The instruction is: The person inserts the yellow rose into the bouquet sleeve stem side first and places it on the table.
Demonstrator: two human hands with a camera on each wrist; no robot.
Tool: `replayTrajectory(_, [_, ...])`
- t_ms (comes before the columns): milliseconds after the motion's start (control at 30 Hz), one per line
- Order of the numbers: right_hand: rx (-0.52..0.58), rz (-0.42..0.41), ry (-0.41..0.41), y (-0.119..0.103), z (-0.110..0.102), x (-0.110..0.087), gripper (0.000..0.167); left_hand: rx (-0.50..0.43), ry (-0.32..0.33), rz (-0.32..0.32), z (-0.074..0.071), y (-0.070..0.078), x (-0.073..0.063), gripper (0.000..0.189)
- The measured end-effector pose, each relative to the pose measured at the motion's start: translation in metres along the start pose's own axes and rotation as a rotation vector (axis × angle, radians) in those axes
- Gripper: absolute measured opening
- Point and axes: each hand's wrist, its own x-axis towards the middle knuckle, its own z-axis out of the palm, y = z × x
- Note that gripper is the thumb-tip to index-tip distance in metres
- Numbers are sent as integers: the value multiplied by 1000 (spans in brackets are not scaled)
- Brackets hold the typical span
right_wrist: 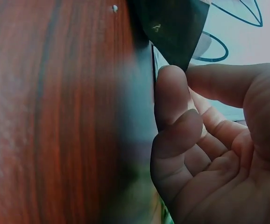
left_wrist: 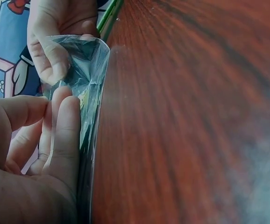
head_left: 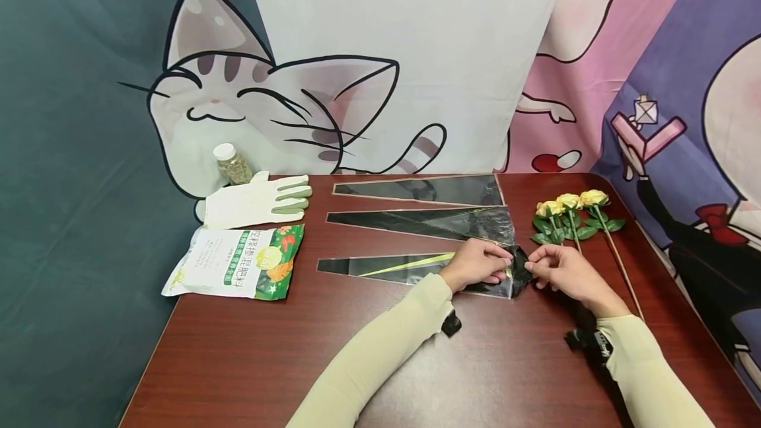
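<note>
- A printed fabric backdrop (head_left: 368,117), bearing a smiling cartoon cat, rises behind the scene.
- A dark red wood-grain counter (head_left: 380,362) carries the assembled items.
- Three tapered wrappers lie in a row at the counter's middle, narrow ends to the left; the nearest wrapper (head_left: 386,269), clear-faced with a yellow streak along it, is the one being handled.
- Three yellow roses (head_left: 569,202), with green leaves and long stems, lie at right, near the wrappers' wide ends.
- A white-and-green printed bag (head_left: 238,263) lies at left, in front of a white glove (head_left: 244,205) with green on its fingers.
- A person's left hand (head_left: 478,263), the arm in a cream sleeve, pinches the nearest wrapper close to its wide end.
- The right hand (head_left: 565,273) faces it, thumb and finger gripping the tip of a dark flap (right_wrist: 179,32) at that end.
- A white-capped jar (head_left: 233,165) of small pieces sits behind the glove.
</note>
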Motion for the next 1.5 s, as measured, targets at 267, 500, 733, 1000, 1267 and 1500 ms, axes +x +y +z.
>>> replayTrajectory(267, [-27,-17,44,-2,-11,-4,27,13,-4,-15,0,1,-1,11])
replayTrajectory(500, [-34,-11,127,3,-24,-11,29,15,-7,-3,-1,0,-1,14])
replayTrajectory(733, [-57,-30,205,17,-35,-17,30,5,-3,-5,0,0,-2,12])
replayTrajectory(1000, [-139,13,223,34,-44,-31,31,9,-6,3,0,2,-2,10])
replayTrajectory(1267, [-209,33,198,40,-47,-39,35,16,-8,-8,-2,2,-3,11])
replayTrajectory(1500, [-327,49,137,38,-45,-37,39,16,-13,-5,-3,-1,-2,11])
